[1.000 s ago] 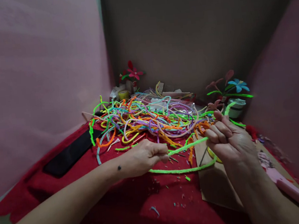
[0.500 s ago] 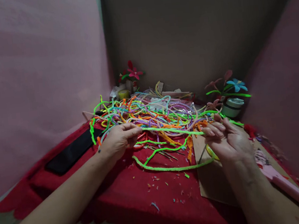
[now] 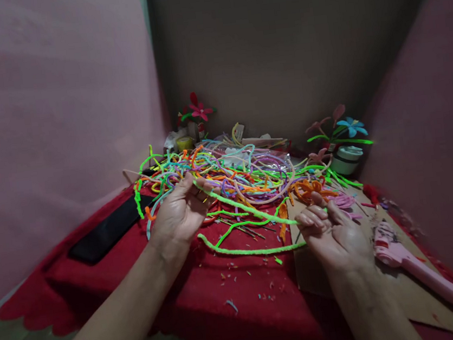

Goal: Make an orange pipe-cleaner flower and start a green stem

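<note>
A light green fuzzy stem (image 3: 251, 208) stretches between my two hands, sloping down to the right. My left hand (image 3: 180, 211) pinches its upper left end between thumb and fingers, palm partly turned up. The fingers of my right hand (image 3: 327, 232) are curled round its other end. Below it, another green stem (image 3: 252, 252) lies curved on the red cloth, its right end passing behind my right hand. A thinner green piece (image 3: 253, 223) branches up from that stem.
Behind my hands is a tangled heap of coloured stems (image 3: 243, 176). A black phone-like slab (image 3: 103, 233) lies left. On the right are cardboard (image 3: 313, 269), a pink glue gun (image 3: 422, 270), and a small pot (image 3: 346, 160) beside fuzzy flowers (image 3: 351, 127).
My left hand has turned palm-up and risen slightly. My right hand has moved left and down, so the held stem slopes more. The pink glue gun shows more fully.
</note>
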`<action>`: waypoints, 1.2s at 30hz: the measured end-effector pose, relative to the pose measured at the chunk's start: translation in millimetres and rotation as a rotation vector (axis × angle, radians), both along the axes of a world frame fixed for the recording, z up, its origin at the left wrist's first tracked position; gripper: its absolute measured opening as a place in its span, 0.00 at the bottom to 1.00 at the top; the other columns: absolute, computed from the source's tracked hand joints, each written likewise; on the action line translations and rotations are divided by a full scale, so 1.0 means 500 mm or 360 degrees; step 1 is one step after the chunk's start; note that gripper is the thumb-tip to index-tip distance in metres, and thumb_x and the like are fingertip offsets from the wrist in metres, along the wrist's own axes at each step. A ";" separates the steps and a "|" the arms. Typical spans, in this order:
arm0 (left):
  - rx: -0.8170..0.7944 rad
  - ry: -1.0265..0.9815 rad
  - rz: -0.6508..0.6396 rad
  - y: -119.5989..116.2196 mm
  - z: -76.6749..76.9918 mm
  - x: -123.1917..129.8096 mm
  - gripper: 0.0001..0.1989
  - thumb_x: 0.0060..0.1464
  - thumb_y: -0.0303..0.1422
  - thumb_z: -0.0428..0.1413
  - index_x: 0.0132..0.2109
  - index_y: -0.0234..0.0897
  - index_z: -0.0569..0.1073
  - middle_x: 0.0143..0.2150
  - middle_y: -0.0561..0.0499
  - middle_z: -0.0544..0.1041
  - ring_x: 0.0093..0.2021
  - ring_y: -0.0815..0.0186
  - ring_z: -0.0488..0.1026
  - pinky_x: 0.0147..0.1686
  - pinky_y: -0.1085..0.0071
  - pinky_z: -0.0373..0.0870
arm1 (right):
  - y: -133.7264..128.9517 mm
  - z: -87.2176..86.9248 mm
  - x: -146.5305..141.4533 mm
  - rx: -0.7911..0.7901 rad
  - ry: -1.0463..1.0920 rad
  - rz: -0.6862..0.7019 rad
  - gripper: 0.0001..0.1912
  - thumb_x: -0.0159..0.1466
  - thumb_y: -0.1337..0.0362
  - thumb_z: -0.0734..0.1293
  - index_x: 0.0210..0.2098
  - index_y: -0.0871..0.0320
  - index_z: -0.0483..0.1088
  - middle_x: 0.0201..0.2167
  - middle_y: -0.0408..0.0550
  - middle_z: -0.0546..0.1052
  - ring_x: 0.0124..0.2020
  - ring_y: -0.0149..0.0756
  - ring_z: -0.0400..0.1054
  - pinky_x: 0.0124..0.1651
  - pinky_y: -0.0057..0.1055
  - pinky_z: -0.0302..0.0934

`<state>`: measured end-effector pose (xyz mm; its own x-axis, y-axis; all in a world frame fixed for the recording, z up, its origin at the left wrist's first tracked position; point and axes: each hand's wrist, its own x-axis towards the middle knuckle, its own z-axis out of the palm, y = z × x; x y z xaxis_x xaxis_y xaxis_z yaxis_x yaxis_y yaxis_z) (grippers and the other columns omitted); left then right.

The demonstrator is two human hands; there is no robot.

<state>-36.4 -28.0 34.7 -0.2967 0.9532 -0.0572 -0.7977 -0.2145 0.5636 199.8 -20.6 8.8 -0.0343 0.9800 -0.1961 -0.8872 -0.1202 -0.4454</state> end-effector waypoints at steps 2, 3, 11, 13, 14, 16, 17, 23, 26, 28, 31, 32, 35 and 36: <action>0.0130 -0.0010 -0.0028 0.000 -0.002 0.002 0.11 0.57 0.23 0.48 0.26 0.33 0.64 0.18 0.57 0.65 0.19 0.75 0.66 0.26 0.76 0.70 | 0.002 -0.003 -0.001 0.0009 0.0004 -0.0015 0.17 0.67 0.67 0.50 0.34 0.66 0.67 0.14 0.36 0.56 0.13 0.21 0.50 0.17 0.19 0.52; 0.0184 0.0013 -0.0013 0.001 -0.004 0.001 0.11 0.57 0.23 0.48 0.26 0.34 0.64 0.17 0.58 0.63 0.19 0.75 0.65 0.25 0.76 0.70 | 0.003 -0.004 -0.001 0.0029 0.0010 -0.0013 0.17 0.67 0.67 0.50 0.35 0.66 0.67 0.14 0.36 0.57 0.14 0.21 0.51 0.17 0.19 0.51; 0.0133 0.0171 0.0044 -0.005 -0.018 -0.021 0.12 0.56 0.21 0.46 0.25 0.34 0.63 0.16 0.59 0.57 0.16 0.76 0.58 0.28 0.74 0.70 | -0.003 -0.002 0.005 0.0111 -0.0070 -0.0045 0.17 0.68 0.67 0.51 0.31 0.63 0.68 0.08 0.32 0.50 0.09 0.22 0.41 0.13 0.20 0.42; 0.0097 0.0138 -0.0017 -0.005 -0.018 -0.024 0.14 0.57 0.21 0.44 0.23 0.34 0.62 0.16 0.59 0.55 0.15 0.76 0.56 0.27 0.74 0.69 | -0.005 -0.004 0.006 0.0139 -0.0115 -0.0035 0.17 0.67 0.66 0.52 0.29 0.63 0.68 0.07 0.31 0.49 0.08 0.22 0.38 0.12 0.20 0.39; 0.0075 0.0114 -0.0045 -0.005 -0.018 -0.024 0.15 0.57 0.21 0.44 0.23 0.34 0.61 0.15 0.59 0.55 0.15 0.76 0.56 0.26 0.74 0.69 | -0.006 -0.005 0.007 0.0142 -0.0136 -0.0027 0.17 0.67 0.65 0.52 0.29 0.63 0.68 0.07 0.31 0.49 0.08 0.22 0.38 0.12 0.20 0.38; 0.0032 0.0064 -0.0075 -0.005 -0.019 -0.024 0.16 0.58 0.22 0.43 0.22 0.34 0.60 0.15 0.59 0.54 0.15 0.76 0.55 0.25 0.74 0.68 | -0.008 -0.005 0.008 0.0129 -0.0166 -0.0016 0.17 0.67 0.66 0.52 0.29 0.64 0.67 0.07 0.31 0.50 0.08 0.22 0.38 0.12 0.20 0.37; 0.0012 0.0047 -0.0085 -0.006 -0.019 -0.023 0.16 0.58 0.22 0.43 0.23 0.34 0.60 0.15 0.59 0.55 0.15 0.77 0.55 0.25 0.74 0.68 | -0.009 -0.004 0.008 0.0125 -0.0174 -0.0020 0.17 0.67 0.66 0.53 0.29 0.64 0.67 0.07 0.31 0.50 0.08 0.22 0.38 0.12 0.20 0.37; -0.0114 0.0107 -0.0098 -0.029 -0.035 -0.024 0.17 0.58 0.21 0.41 0.22 0.33 0.61 0.14 0.58 0.55 0.14 0.77 0.54 0.25 0.75 0.69 | -0.014 0.004 0.016 0.0098 -0.0220 -0.0063 0.17 0.67 0.65 0.53 0.29 0.66 0.68 0.07 0.31 0.48 0.09 0.21 0.35 0.12 0.21 0.35; -0.0099 0.0184 -0.0088 -0.042 -0.045 -0.028 0.16 0.54 0.17 0.42 0.22 0.32 0.61 0.15 0.57 0.56 0.14 0.77 0.56 0.18 0.81 0.63 | -0.015 0.005 0.018 0.0059 -0.0227 -0.0071 0.18 0.67 0.68 0.52 0.28 0.66 0.68 0.07 0.31 0.47 0.09 0.21 0.35 0.11 0.21 0.34; -0.0089 0.0219 -0.0098 -0.049 -0.047 -0.030 0.16 0.52 0.15 0.43 0.21 0.32 0.62 0.15 0.57 0.56 0.15 0.77 0.56 0.15 0.82 0.59 | -0.016 0.006 0.020 0.0027 -0.0218 -0.0076 0.19 0.67 0.69 0.51 0.27 0.65 0.67 0.07 0.31 0.46 0.09 0.22 0.35 0.11 0.21 0.34; -0.0083 0.0206 -0.0094 -0.054 -0.044 -0.028 0.15 0.53 0.16 0.44 0.21 0.32 0.62 0.15 0.57 0.56 0.14 0.77 0.55 0.15 0.83 0.58 | -0.017 0.008 0.024 0.0026 -0.0276 -0.0089 0.18 0.67 0.69 0.51 0.24 0.63 0.66 0.07 0.31 0.45 0.08 0.22 0.35 0.10 0.21 0.34; -0.0080 0.0196 -0.0093 -0.054 -0.043 -0.027 0.15 0.54 0.17 0.44 0.21 0.32 0.62 0.15 0.57 0.55 0.14 0.77 0.55 0.14 0.83 0.58 | -0.017 0.009 0.024 0.0047 -0.0318 -0.0087 0.18 0.66 0.68 0.53 0.24 0.63 0.66 0.08 0.31 0.45 0.08 0.22 0.35 0.10 0.20 0.35; -0.0099 0.0208 -0.0087 -0.047 -0.052 -0.029 0.15 0.54 0.17 0.44 0.22 0.32 0.63 0.16 0.57 0.57 0.14 0.77 0.56 0.15 0.83 0.60 | -0.013 0.003 0.024 0.0105 -0.0420 -0.0078 0.14 0.64 0.66 0.58 0.25 0.63 0.66 0.08 0.29 0.46 0.08 0.20 0.36 0.11 0.19 0.38; -0.0115 0.0230 -0.0076 -0.044 -0.058 -0.032 0.14 0.53 0.17 0.45 0.22 0.32 0.63 0.16 0.57 0.58 0.15 0.78 0.57 0.16 0.82 0.61 | -0.011 -0.002 0.023 0.0112 -0.0433 -0.0082 0.12 0.64 0.66 0.59 0.25 0.63 0.66 0.08 0.29 0.46 0.08 0.20 0.37 0.11 0.19 0.38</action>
